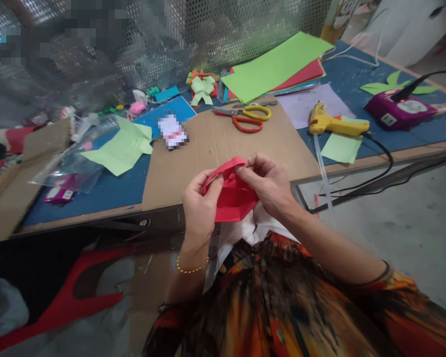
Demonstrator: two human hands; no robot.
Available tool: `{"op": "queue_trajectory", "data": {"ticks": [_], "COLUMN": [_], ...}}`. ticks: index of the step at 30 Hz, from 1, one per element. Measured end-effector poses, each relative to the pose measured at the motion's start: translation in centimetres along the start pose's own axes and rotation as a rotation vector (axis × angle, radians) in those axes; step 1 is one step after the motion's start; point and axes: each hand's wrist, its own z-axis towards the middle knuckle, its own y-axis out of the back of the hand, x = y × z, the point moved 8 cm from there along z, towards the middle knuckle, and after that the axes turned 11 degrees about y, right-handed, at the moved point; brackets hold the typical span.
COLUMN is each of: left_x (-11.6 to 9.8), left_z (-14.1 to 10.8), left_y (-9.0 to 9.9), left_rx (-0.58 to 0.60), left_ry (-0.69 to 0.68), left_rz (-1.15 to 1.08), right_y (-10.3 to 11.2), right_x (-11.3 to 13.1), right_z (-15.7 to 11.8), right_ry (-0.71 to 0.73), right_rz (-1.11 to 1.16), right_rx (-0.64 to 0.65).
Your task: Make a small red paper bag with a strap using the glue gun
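Note:
A folded red paper piece [238, 202] is held over the table's front edge, between my two hands. My left hand [204, 198] pinches its upper left side; a small thin tan item shows by the thumb, too small to name. My right hand [265, 181] pinches the paper's upper right part between thumb and fingers. Beyond the hands, scissors [247, 119] with red and yellow handles lie on a cardboard sheet [208, 144]. A yellow glue gun [336, 124] rests on the right, on pale paper.
Green sheets [278, 64] lie on a stack at the back. Folded light green paper [122, 148] is on the left. A purple device [401, 109] with black cables sits at right. Cables hang over the right front edge. A red chair [74, 277] stands below left.

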Motion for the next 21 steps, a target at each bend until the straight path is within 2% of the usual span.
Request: {"op": "queue_trajectory", "data": {"ticks": [3, 10, 16, 21], "left_x": [0.0, -0.8, 0.3, 0.2], "left_z": [0.1, -0.1, 0.0, -0.2], "left_y": [0.1, 0.5, 0.0, -0.4], "left_rx": [-0.009, -0.096, -0.027, 0.005], "left_ry": [-0.017, -0.17, -0.102, -0.062], "left_rz": [0.044, 0.191, 0.122, 0.053], "right_y": [0.1, 0.3, 0.4, 0.4], "right_x": [-0.4, -0.2, -0.6, -0.7], "right_z": [-0.1, -0.3, -0.2, -0.3], "right_ry": [-0.06, -0.095, -0.076, -0.023], "right_rz": [0.06, 0.145, 0.149, 0.105], "right_rx": [-0.027, -0.067, -0.139, -0.164]}}
